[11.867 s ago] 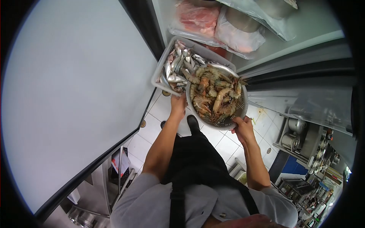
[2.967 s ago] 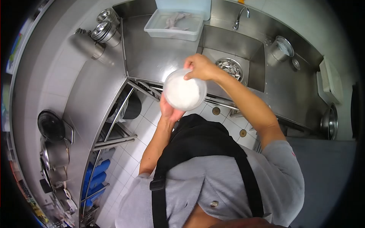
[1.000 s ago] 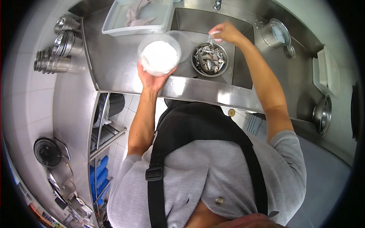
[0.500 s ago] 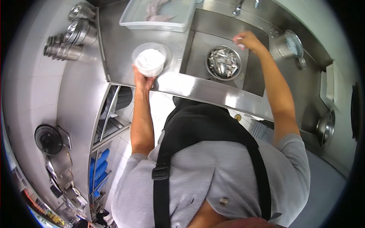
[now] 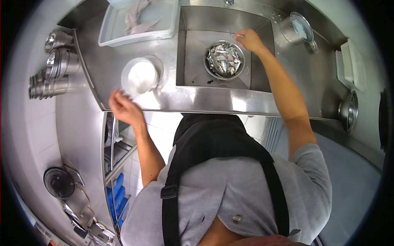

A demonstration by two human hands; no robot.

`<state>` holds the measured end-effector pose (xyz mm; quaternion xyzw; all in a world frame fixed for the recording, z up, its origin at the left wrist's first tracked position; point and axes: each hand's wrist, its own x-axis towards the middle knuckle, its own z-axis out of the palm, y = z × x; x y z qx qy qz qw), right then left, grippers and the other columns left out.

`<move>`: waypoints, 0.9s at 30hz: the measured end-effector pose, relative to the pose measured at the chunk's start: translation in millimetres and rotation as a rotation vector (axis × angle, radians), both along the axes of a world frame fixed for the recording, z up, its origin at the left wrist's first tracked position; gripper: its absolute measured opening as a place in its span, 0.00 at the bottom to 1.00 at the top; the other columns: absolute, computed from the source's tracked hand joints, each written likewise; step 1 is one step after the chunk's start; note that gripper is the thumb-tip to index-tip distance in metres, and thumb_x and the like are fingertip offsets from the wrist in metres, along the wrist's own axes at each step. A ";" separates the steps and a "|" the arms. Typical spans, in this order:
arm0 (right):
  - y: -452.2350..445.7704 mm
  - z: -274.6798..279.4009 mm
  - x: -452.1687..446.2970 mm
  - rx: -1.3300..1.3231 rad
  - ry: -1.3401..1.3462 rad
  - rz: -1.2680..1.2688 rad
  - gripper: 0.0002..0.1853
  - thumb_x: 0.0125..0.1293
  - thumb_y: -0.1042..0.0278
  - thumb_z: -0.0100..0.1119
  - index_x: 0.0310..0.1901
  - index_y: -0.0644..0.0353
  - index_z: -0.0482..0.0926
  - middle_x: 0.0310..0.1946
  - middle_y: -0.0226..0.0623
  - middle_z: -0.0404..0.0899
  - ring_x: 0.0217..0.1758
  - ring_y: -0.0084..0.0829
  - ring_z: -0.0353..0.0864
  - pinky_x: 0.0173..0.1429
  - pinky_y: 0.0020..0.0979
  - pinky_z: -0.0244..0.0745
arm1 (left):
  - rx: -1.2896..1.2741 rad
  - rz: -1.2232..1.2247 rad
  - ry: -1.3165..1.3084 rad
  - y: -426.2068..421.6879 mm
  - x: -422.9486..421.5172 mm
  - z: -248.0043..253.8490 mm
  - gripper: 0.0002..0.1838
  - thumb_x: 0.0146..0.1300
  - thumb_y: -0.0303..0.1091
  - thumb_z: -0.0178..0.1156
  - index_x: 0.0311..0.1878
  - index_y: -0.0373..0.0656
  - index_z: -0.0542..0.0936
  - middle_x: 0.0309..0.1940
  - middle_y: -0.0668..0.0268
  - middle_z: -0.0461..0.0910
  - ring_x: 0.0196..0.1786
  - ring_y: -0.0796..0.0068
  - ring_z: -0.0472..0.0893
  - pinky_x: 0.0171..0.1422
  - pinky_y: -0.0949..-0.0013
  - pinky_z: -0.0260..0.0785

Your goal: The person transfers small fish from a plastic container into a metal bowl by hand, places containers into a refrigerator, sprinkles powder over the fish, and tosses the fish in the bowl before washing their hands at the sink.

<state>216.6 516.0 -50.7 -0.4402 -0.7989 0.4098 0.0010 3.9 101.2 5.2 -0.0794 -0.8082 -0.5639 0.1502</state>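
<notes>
A round metal bowl (image 5: 206, 69) stands in the sink, filled with small silvery fish (image 5: 225, 59). Just behind its right rim, my right hand (image 5: 249, 41) hangs over the sink with fingertips pinched together; what they hold, if anything, is too small to make out. On the counter to the left sits a clear round tub (image 5: 125, 78) of white powder (image 5: 142, 77), beside or partly over another clear rim. My left hand (image 5: 125, 108) is just in front of that tub, apart from it, fingers loosely spread and somewhat blurred, holding nothing.
A clear plastic bin (image 5: 141, 40) with pale pieces of flesh (image 5: 137, 20) stands behind the tub. The sink (image 5: 197, 37) has raised edges. To its right is a metal pot (image 5: 290, 32). Stacked metal cups (image 5: 49, 85) line the left side, and a metal bowl (image 5: 349, 110) is far right.
My left hand has let go of the tub of white powder and drawn back toward me. My right hand stays pinched near the fish bowl. The whole view has shifted slightly.
</notes>
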 end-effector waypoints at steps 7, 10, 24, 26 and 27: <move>15.3 -30.3 11.3 0.149 0.049 0.022 0.09 0.63 0.70 0.60 0.40 0.58 0.87 0.36 0.46 0.87 0.42 0.41 0.86 0.51 0.37 0.78 | -0.677 -0.851 -0.241 216.7 46.1 -165.8 0.18 0.65 0.33 0.55 0.56 0.36 0.80 0.41 0.48 0.85 0.42 0.55 0.85 0.51 0.60 0.76; 35.6 -62.0 26.4 0.196 0.148 -0.057 0.10 0.61 0.73 0.57 0.40 0.59 0.87 0.38 0.48 0.86 0.41 0.41 0.86 0.51 0.37 0.78 | -1.072 -0.758 -0.402 261.5 37.9 -293.5 0.17 0.62 0.33 0.56 0.51 0.35 0.81 0.38 0.49 0.84 0.38 0.57 0.85 0.48 0.59 0.78; 34.6 -64.1 62.8 -0.417 0.355 -0.336 0.11 0.67 0.80 0.57 0.49 0.70 0.81 0.37 0.38 0.82 0.31 0.25 0.80 0.37 0.27 0.80 | -0.293 -0.916 -0.953 290.0 53.2 -279.6 0.08 0.53 0.25 0.62 0.36 0.32 0.83 0.25 0.62 0.81 0.24 0.71 0.79 0.27 0.66 0.73; 33.4 -25.7 60.5 -0.447 0.409 -0.329 0.11 0.68 0.77 0.57 0.50 0.70 0.81 0.36 0.38 0.82 0.31 0.24 0.80 0.35 0.27 0.78 | -0.184 -0.903 -0.902 273.2 47.5 -243.5 0.07 0.53 0.25 0.62 0.35 0.30 0.82 0.23 0.62 0.80 0.23 0.72 0.77 0.24 0.67 0.69; 33.3 -8.9 58.0 -0.457 0.440 -0.323 0.11 0.69 0.76 0.57 0.50 0.70 0.81 0.36 0.38 0.82 0.31 0.24 0.80 0.34 0.27 0.77 | -0.212 -0.868 -0.829 267.8 46.0 -225.5 0.06 0.53 0.25 0.62 0.32 0.30 0.80 0.22 0.63 0.79 0.21 0.75 0.74 0.23 0.67 0.64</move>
